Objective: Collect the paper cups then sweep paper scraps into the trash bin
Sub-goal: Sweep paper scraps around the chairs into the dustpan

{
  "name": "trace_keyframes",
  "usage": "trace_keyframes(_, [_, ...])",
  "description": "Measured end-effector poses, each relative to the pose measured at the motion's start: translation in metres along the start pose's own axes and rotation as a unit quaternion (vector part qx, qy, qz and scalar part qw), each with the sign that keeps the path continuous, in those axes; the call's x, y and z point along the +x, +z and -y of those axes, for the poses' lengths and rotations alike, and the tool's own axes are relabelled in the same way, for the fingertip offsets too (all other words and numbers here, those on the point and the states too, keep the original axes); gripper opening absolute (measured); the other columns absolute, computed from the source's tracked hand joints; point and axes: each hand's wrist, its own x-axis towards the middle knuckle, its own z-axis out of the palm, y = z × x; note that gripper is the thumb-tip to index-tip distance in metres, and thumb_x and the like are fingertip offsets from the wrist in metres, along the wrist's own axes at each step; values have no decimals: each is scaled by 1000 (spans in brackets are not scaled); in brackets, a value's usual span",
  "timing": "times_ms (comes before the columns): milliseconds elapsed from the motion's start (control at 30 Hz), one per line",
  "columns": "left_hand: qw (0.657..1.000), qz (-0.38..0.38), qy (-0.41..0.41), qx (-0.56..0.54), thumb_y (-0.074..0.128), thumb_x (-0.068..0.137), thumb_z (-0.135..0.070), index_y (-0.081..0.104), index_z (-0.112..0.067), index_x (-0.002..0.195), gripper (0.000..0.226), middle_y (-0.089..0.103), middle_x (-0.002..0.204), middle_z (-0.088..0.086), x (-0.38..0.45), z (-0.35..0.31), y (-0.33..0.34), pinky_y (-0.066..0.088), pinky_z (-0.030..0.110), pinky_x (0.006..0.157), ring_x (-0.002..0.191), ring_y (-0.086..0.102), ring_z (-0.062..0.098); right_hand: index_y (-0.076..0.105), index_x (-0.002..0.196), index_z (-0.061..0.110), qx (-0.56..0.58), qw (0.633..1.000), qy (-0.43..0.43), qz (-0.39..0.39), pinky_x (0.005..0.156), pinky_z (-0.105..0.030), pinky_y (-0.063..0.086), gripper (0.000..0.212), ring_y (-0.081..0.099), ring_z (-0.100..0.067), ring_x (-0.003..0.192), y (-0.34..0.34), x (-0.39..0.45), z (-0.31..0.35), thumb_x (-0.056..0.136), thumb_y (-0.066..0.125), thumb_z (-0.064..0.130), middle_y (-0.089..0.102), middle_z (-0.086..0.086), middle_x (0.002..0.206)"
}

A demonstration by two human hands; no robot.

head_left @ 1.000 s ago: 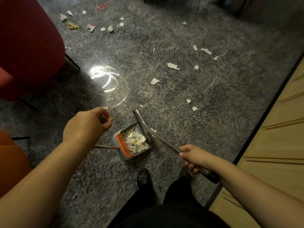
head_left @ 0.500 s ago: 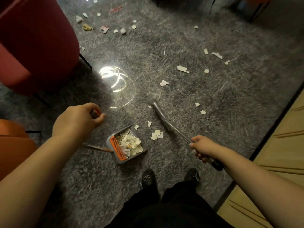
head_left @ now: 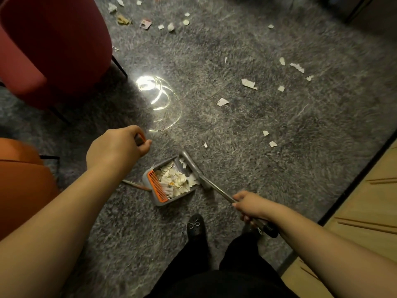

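On the grey carpet, just in front of the person's shoes, stands the grey dustpan full of paper scraps. The left hand is clenched around the dustpan's upright handle. The right hand grips the broom, whose head lies at the pan's mouth. More scraps lie farther away on the carpet.

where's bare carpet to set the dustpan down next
Bare carpet lies right of the dustpan, between the broom and the wooden floor edge, below two scraps. More lies between the light patch and the mid-carpet scraps. It is crowded at the top by the red chair.
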Motion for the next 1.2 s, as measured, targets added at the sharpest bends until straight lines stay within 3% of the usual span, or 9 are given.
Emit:
trace_keyframes(67, [1000, -3, 0, -1, 63, 84, -57, 59, -36, 83, 22, 61, 73, -3, -4, 2, 1, 35, 25, 51, 63, 51, 21, 51, 106, 15, 32, 999, 3, 32, 34, -14, 33, 12, 36, -9, 37, 3, -6, 7, 101, 41, 15, 39, -5, 58])
trace_keyframes(167, [1000, -5, -2, -3, 62, 84, -59, 60, -36, 84, 23, 55, 69, -6, -11, 6, 1, 33, 24, 49, 61, 49, 20, 48, 107, 20, 98, 993, 25, 63, 32, -12, 31, 13, 32, -3, 31, 8, -16, 14, 102, 38, 16, 37, -3, 59])
trace_keyframes(333, [1000, 8, -22, -16, 62, 84, -59, 62, -36, 86, 22, 52, 69, -7, -25, 17, -2, 33, 26, 52, 63, 49, 20, 42, 131, 23, 89, 996, 15, 27, 34, -11, 31, 30, 35, -3, 30, 10, -26, 16, 102, 41, 18, 42, -3, 61])
trace_keyframes(467, [997, 28, -58, -46, 63, 84, -56, 62, -35, 87, 21, 59, 74, -3, -34, 25, -10, 41, 29, 57, 68, 54, 23, 38, 138, 22, 64, 998, 2, -4, 37, -14, 33, 37, 38, -8, 35, -8, -32, 16, 101, 43, 20, 44, -6, 61])
trace_keyframes(633, [993, 40, -90, -69, 63, 86, -54, 63, -34, 91, 20, 67, 83, 3, -49, 27, -21, 46, 33, 61, 76, 58, 25, 40, 138, 22, 31, 998, -24, -39, 39, -17, 35, 38, 40, -12, 38, -45, -30, 16, 100, 45, 21, 46, -8, 62])
trace_keyframes(800, [990, 28, -124, -62, 65, 86, -52, 63, -35, 90, 17, 58, 74, 0, -53, 32, -35, 37, 30, 56, 68, 51, 21, 39, 139, 19, 4, 996, -41, -74, 37, -18, 36, 40, 41, -13, 37, -75, -16, 29, 100, 47, 21, 48, -10, 63])
trace_keyframes(1000, [985, 24, -163, -46, 63, 85, -55, 62, -35, 88, 20, 64, 80, 4, -47, 43, -31, 40, 31, 58, 72, 51, 23, 38, 140, 12, -33, 994, -47, -94, 36, -19, 36, 40, 43, -17, 38, -105, 10, 54, 100, 46, 16, 48, -12, 62])
trace_keyframes(1200, [986, 20, -163, -26, 63, 85, -55, 59, -36, 83, 19, 58, 71, -1, -35, 37, -17, 33, 27, 49, 65, 51, 22, 44, 128, 2, -70, 993, -35, -93, 42, -27, 40, 30, 47, -22, 43, -113, 43, 71, 100, 45, 14, 51, -14, 58])
